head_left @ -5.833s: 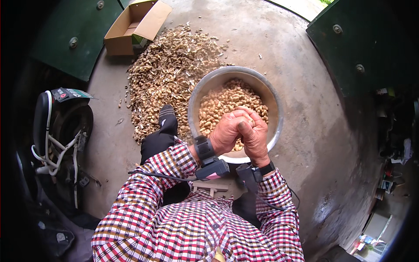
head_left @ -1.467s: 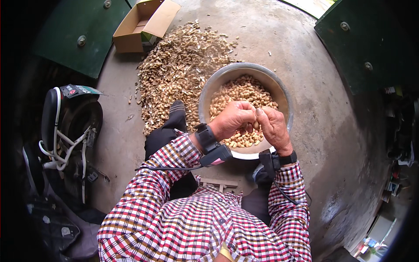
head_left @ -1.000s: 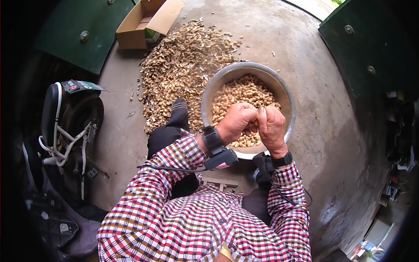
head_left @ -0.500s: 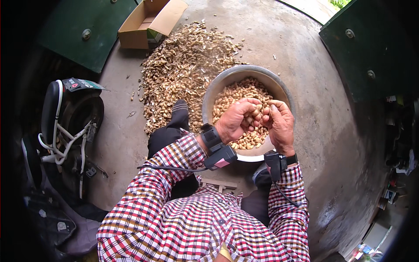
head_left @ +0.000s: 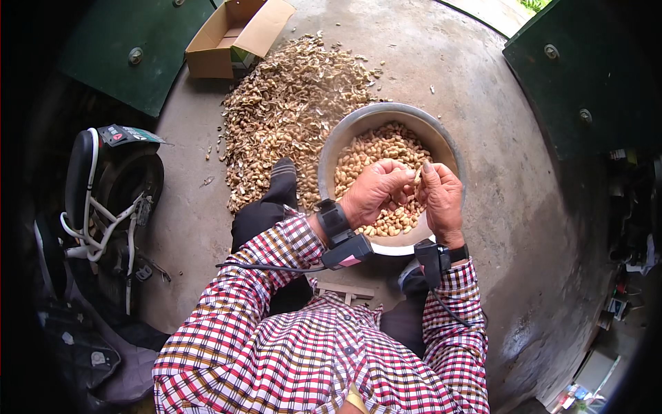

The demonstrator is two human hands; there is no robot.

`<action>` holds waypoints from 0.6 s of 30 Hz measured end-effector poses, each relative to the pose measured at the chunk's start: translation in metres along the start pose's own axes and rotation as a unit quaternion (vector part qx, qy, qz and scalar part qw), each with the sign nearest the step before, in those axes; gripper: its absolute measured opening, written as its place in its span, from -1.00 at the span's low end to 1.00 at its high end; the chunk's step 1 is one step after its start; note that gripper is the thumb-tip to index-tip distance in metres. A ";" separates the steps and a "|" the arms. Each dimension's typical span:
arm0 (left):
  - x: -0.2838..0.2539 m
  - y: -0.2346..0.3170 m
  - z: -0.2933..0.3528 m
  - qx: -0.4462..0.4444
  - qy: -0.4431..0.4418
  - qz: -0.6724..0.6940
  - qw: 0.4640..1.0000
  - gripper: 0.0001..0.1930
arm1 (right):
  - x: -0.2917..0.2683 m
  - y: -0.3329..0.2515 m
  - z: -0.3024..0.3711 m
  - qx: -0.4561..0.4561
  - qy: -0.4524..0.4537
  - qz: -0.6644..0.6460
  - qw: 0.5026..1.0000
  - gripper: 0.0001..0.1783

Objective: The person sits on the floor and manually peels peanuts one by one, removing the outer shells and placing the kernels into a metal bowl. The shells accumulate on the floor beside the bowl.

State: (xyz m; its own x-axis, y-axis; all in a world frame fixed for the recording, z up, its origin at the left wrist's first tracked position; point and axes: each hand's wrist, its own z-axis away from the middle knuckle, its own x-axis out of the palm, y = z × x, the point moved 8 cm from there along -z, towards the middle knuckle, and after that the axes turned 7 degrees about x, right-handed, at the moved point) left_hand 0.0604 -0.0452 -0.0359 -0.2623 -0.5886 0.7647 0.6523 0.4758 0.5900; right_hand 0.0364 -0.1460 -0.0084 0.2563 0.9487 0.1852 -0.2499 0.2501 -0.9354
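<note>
Over a round metal basin [head_left: 439, 132], my left hand [head_left: 376, 192] and my right hand [head_left: 443, 201] meet fingertip to fingertip. A pale peanut [head_left: 417, 177] is pinched between them, gripped by the thumb and fingers of both hands. The other fingers of my left hand are curled, and what may lie under them is hidden. Beneath the hands, many peanuts [head_left: 378, 146] cover the basin's bottom, partly hidden by my fingers and wrists. A broad heap of empty peanut shells [head_left: 279, 114] spreads on the floor to the basin's left.
An open cardboard box [head_left: 210, 62] stands behind the shell heap. My dark-socked foot [head_left: 283, 181] rests between heap and basin. A small white-framed bike [head_left: 103, 214] is at the left. Dark green doors [head_left: 141, 48] flank the concrete floor [head_left: 510, 207].
My fingertips have shifted slightly; the right fingers now point more upward, and the pinched peanut shows more plainly between the thumbs. Basin and heap stay put.
</note>
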 end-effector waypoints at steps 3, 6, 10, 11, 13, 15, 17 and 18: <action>0.004 0.003 0.002 0.016 -0.026 -0.042 0.999 -0.85 | -0.007 -0.002 0.000 -0.016 0.041 0.049 0.998 -0.74; 0.003 0.006 0.004 0.035 -0.030 -0.105 0.993 -0.84 | -0.001 -0.008 0.002 -0.044 0.051 0.096 0.993 -0.73; 0.007 0.011 0.007 0.047 -0.017 -0.124 0.991 -0.86 | 0.001 -0.009 0.000 -0.067 0.050 0.118 0.990 -0.75; 0.008 0.011 0.007 0.044 -0.022 -0.138 0.989 -0.87 | 0.001 -0.009 0.000 -0.074 0.049 0.155 0.984 -0.75; 0.008 0.010 0.007 0.041 -0.028 -0.150 0.987 -0.88 | 0.002 -0.006 -0.001 -0.078 0.055 0.179 0.979 -0.75; 0.004 0.009 0.006 0.049 -0.021 -0.153 0.987 -0.87 | 0.003 -0.008 0.001 -0.081 0.060 0.202 0.974 -0.74; 0.004 0.010 0.008 0.047 -0.023 -0.154 0.987 -0.87 | 0.009 -0.013 0.004 -0.092 0.051 0.253 0.962 -0.74; 0.005 0.009 0.009 0.045 -0.027 -0.155 0.987 -0.87 | 0.011 -0.014 0.005 -0.092 0.051 0.253 0.962 -0.74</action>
State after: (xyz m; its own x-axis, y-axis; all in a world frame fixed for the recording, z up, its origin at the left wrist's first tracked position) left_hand 0.0584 -0.0375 -0.0244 -0.4787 -0.6795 0.5560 0.4705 0.3362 0.8158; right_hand 0.0382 -0.1386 0.0079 0.2370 0.9138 -0.3298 -0.2004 -0.2862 -0.9370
